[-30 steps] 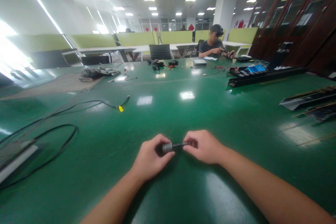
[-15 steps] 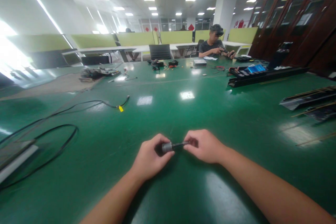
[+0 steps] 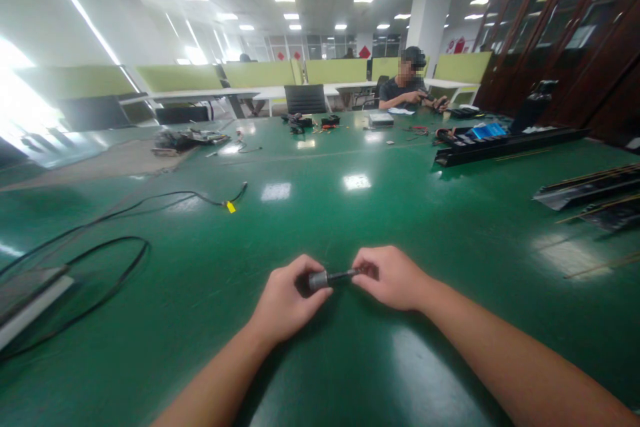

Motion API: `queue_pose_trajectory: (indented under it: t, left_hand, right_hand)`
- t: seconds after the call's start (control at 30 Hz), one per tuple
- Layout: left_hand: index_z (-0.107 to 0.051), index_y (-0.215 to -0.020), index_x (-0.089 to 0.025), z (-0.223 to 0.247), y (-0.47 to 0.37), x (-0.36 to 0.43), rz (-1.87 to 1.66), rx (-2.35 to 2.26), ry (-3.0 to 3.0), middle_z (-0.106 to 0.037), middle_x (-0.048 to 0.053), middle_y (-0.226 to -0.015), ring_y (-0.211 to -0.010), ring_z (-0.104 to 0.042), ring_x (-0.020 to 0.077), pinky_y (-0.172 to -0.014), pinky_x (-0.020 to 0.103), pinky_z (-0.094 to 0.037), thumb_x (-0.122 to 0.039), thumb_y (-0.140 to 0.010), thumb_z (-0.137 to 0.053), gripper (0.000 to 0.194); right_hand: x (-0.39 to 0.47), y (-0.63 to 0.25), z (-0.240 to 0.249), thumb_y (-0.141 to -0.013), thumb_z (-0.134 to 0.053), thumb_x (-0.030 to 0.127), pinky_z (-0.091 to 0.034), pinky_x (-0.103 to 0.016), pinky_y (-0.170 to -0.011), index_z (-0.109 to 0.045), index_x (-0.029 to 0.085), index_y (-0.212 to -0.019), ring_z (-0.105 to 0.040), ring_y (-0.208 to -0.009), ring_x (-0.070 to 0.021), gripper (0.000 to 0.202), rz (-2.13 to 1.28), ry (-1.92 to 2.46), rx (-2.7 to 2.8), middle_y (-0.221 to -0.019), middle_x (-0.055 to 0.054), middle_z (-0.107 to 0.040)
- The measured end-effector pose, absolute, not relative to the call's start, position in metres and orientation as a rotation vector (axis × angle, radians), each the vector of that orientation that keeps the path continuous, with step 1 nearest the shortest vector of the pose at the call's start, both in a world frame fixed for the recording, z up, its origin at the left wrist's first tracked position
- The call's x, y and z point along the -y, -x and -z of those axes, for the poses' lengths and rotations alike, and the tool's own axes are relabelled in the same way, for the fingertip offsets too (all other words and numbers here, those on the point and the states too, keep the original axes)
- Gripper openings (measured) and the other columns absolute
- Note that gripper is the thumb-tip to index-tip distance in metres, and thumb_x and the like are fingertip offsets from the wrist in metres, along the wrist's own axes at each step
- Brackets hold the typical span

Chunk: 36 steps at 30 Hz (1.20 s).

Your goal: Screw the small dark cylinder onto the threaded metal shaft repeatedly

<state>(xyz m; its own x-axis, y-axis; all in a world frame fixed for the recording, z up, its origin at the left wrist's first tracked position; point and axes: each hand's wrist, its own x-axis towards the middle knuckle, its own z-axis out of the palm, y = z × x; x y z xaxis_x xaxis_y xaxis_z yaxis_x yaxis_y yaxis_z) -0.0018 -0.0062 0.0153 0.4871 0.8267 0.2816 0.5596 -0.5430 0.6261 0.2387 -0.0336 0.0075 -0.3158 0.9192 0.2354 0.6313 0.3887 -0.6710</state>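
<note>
My left hand (image 3: pixel 287 300) is closed around a small grey metal cylinder (image 3: pixel 318 280), which looks like a small motor and lies between thumb and fingers. A thin dark shaft (image 3: pixel 341 275) sticks out of its right end. The fingertips of my right hand (image 3: pixel 387 277) pinch the far end of that shaft, partly hiding the tip. The piece is held roughly level, low above the green table (image 3: pixel 320 227). Whether its two parts are joined or only lined up, I cannot tell.
At left, black cables (image 3: pixel 137 247) with a yellow tag (image 3: pixel 231 207) run by a flat device (image 3: pixel 35 300). Black metal channels (image 3: pixel 505 147) and thin rods (image 3: pixel 600 265) lie on the right. A person (image 3: pixel 407 87) sits across the table, near a small grey box (image 3: pixel 381 120).
My right hand has shifted very slightly to the right along the shaft, and a bit more of it shows. The left hand and the cylinder have stayed in place.
</note>
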Motion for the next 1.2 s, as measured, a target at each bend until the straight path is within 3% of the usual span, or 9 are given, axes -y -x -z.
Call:
queue_pose_trajectory:
  t: [1.2]
  left_hand:
    - [-0.064, -0.090, -0.021, -0.0170, 0.0020, 0.0056, -0.778, -1.155, -2.279, -0.068, -0.001, -0.083, -0.073, -0.063, 0.0157, -0.069, 0.027, -0.047, -0.027, -0.077, -0.071, 0.016]
  right_hand:
    - [0.0338, -0.2412, -0.0104, -0.084, -0.066, 0.024, -0.039, -0.023, -0.059, -0.067, 0.020, -0.089, -0.060, -0.064, -0.0130, 0.007, -0.624, 1.345, 2.063, -0.074, 0.000, -0.069]
